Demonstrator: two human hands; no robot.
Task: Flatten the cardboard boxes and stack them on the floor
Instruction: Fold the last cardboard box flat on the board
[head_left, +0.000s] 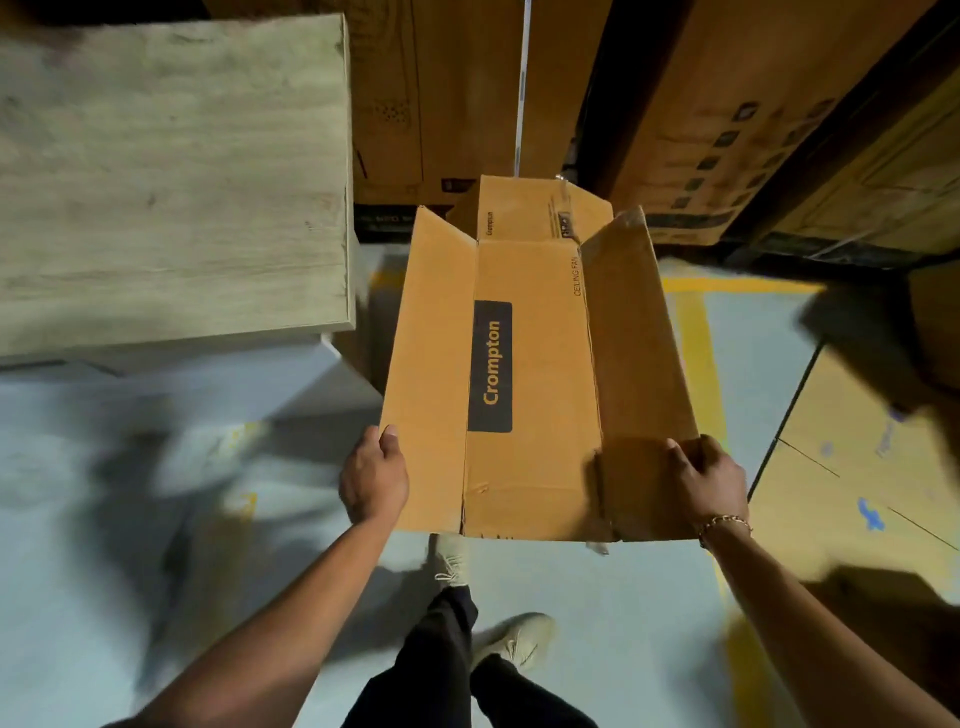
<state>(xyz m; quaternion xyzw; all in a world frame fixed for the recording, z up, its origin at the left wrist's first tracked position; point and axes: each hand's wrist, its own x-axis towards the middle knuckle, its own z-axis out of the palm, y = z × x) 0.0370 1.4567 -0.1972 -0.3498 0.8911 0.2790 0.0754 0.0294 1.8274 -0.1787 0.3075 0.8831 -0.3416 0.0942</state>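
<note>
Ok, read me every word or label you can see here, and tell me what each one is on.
"Crompton": dark label on the box.
"Crompton": small, on its far flap.
"CEILING FAN": on the box, by its right fold.
Fine print on the far flap and the marks on the stacked boxes: too blurred to read.

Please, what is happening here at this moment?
A person holds an opened Crompton cardboard box above the floor: the left hand grips its left panel, the right hand its right panel. The side panels stand up, so it is not flat yet. Flat cardboard lies on the floor at the right.
</note>
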